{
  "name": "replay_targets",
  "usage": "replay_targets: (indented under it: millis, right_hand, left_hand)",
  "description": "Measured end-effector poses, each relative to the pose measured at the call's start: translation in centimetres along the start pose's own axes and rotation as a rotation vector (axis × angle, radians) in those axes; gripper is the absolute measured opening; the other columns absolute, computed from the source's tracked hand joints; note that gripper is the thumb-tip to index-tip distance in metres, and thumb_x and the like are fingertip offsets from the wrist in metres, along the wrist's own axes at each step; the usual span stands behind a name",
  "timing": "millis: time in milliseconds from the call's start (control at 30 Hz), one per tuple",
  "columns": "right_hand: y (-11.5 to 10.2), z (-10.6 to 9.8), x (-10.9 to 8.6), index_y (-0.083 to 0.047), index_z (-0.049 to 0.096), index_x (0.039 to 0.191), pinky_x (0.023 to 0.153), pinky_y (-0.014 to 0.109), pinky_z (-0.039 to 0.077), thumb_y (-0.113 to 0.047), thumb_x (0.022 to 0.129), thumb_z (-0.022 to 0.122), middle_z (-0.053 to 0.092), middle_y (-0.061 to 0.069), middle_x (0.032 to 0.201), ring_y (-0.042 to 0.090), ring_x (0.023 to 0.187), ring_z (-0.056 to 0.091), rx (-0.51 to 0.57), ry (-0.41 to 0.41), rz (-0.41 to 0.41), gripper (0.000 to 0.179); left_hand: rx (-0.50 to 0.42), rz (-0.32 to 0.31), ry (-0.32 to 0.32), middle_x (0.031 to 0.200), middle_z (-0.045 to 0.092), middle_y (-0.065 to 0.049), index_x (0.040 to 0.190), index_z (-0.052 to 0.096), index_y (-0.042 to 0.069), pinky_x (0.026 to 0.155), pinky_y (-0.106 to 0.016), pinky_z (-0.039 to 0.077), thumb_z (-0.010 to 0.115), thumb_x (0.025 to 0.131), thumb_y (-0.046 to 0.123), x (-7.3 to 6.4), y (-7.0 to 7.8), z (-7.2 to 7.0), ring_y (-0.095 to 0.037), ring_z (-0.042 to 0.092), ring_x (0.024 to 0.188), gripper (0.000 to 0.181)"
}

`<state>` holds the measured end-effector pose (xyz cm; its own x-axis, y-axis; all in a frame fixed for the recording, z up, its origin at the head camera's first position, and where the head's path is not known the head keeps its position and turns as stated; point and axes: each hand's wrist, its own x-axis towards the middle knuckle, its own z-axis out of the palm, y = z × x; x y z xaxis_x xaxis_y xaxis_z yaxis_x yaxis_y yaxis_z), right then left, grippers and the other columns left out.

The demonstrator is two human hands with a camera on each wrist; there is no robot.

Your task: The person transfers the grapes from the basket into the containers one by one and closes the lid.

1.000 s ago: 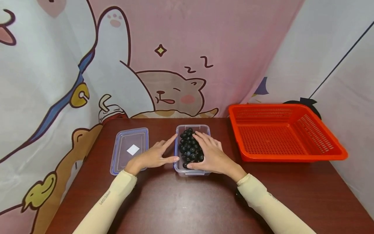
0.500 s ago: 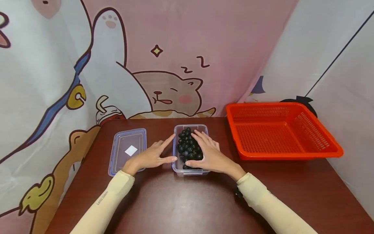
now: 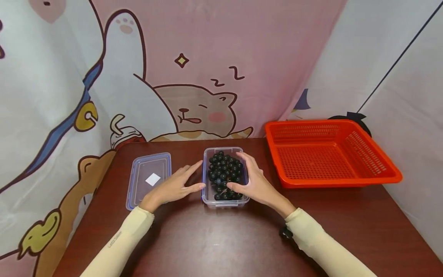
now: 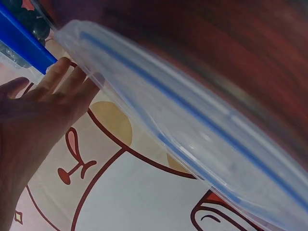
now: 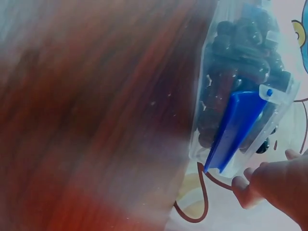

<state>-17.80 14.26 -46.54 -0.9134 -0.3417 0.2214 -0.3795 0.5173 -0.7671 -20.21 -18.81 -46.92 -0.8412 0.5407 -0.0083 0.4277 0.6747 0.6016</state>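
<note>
A bunch of dark, round grapes (image 3: pixel 223 169) lies in a clear plastic container (image 3: pixel 226 204) with blue side latches. My left hand (image 3: pixel 173 187) is beside the container's left side, thumb and index finger spread, their tips right at the blue latch (image 4: pixel 26 38). Over the opposite side reaches my right hand (image 3: pixel 257 185), fingers extended along the right rim and thumb tip overlapping the lower grapes. It holds nothing. In the right wrist view, the right hand (image 5: pixel 276 185) appears apart from the container's near latch (image 5: pixel 236 130), with grapes showing through the wall.
The container's clear, blue-edged lid (image 3: pixel 140 181), bearing a white diamond sticker (image 3: pixel 152 179), lies on the table to the left, partly behind the left hand. A red perforated basket (image 3: pixel 311 182) stands at the back right. A cartoon-printed curtain (image 3: pixel 277 57) hangs behind the dark-red table (image 3: pixel 214 238).
My right hand has come off the grapes and shifted toward the right rim, so more of the bunch shows. The left hand stays by the left side. The head view has turned slightly.
</note>
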Motion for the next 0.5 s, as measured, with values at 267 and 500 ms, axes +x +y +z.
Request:
replay_targets:
  millis: [267, 500]
  right_hand:
    - [-0.8, -0.1, -0.5, -0.025, 0.037, 0.168, 0.115, 0.086, 0.011, -0.051, 0.092, 0.080, 0.031, 0.004, 0.173, 0.033, 0.156, 0.034, 0.038, 0.068, -0.011, 0.091]
    - [-0.9, 0.0, -0.7, -0.024, 0.042, 0.166, 0.118, 0.079, 0.022, -0.045, 0.094, 0.079, 0.039, 0.002, 0.169, 0.029, 0.154, 0.037, 0.049, 0.114, -0.052, 0.084]
  left_hand:
    - [0.040, 0.028, 0.107, 0.166, 0.045, -0.012, 0.172, 0.039, 0.027, 0.115, -0.070, 0.038, 0.066, 0.103, 0.065, -1.8, -0.3, -1.1, -0.036, 0.043, 0.151, 0.083]
    - [0.070, 0.018, 0.150, 0.164, 0.047, -0.012, 0.170, 0.042, 0.023, 0.115, -0.069, 0.039, 0.069, 0.104, 0.057, -3.0, -0.8, -1.9, -0.036, 0.046, 0.149, 0.079]
